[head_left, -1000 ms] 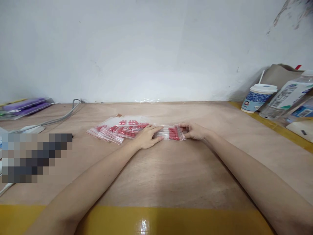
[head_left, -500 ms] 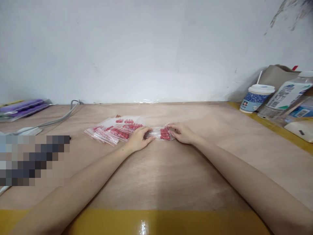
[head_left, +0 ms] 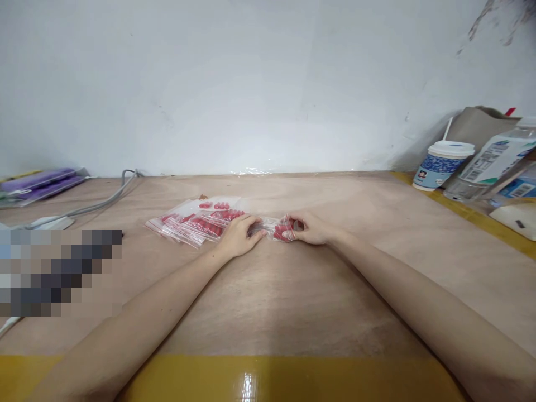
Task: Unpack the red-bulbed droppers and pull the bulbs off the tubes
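Note:
A small clear zip bag point(head_left: 274, 228) with red pieces inside lies on the wooden table point(head_left: 285, 290) between my two hands. My left hand point(head_left: 239, 236) rests on its left end, fingers curled down onto the plastic. My right hand point(head_left: 310, 228) pinches its right end, fingers closed on the bag. Just left of my left hand lies a fanned pile of several similar bags of red pieces point(head_left: 195, 220), partly overlapped.
A paper cup with lid and straw point(head_left: 443, 165), a plastic bottle point(head_left: 489, 162) and a brown paper bag point(head_left: 473, 125) stand at the right edge. A grey cable point(head_left: 98, 204) and a purple packet point(head_left: 39, 183) lie far left. Yellow tape point(head_left: 268, 377) lines the near edge.
Both hands have slid the bag leftward toward the pile, and my right hand has closed tighter on its right end.

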A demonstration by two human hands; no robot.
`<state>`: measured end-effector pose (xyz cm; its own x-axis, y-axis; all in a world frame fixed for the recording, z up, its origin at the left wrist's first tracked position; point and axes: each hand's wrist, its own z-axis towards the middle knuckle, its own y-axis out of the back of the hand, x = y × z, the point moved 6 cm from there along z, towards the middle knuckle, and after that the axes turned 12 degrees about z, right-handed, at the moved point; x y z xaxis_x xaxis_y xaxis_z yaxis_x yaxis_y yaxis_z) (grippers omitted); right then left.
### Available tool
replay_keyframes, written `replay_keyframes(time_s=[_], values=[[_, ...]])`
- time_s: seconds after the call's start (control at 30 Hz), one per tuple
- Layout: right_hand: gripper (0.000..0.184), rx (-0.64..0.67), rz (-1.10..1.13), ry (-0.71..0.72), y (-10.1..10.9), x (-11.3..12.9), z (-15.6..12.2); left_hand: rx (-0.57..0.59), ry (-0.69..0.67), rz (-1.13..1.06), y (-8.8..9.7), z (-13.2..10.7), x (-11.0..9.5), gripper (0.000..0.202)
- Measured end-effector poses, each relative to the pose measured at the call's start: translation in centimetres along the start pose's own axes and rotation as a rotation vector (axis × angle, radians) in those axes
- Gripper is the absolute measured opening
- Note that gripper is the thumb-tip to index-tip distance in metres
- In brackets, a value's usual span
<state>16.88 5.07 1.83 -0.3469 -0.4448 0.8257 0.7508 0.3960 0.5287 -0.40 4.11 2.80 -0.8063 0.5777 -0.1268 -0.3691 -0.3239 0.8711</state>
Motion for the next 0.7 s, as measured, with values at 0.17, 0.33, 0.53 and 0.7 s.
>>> replay_keyframes(time_s=[0.17,0.33,0.53,0.7], values=[[0.026,0.013,0.037,-0.022,-0.8,0.0,0.3,-0.004,0.019,0.013,0.0,0.0,0.2,0.029],[0.028,-0.040,0.307,0.052,-0.8,-0.1,0.1,-0.008,0.021,0.019,0.0,0.1,0.3,0.027],[0.027,-0.192,0.443,-0.047,0.1,-1.5,-0.1,-0.009,0.018,0.031,0.0,0.0,0.3,0.028],[0.025,-0.355,0.475,-0.136,1.9,-2.9,-0.5,-0.012,0.027,0.034,-0.1,0.0,0.5,0.030]])
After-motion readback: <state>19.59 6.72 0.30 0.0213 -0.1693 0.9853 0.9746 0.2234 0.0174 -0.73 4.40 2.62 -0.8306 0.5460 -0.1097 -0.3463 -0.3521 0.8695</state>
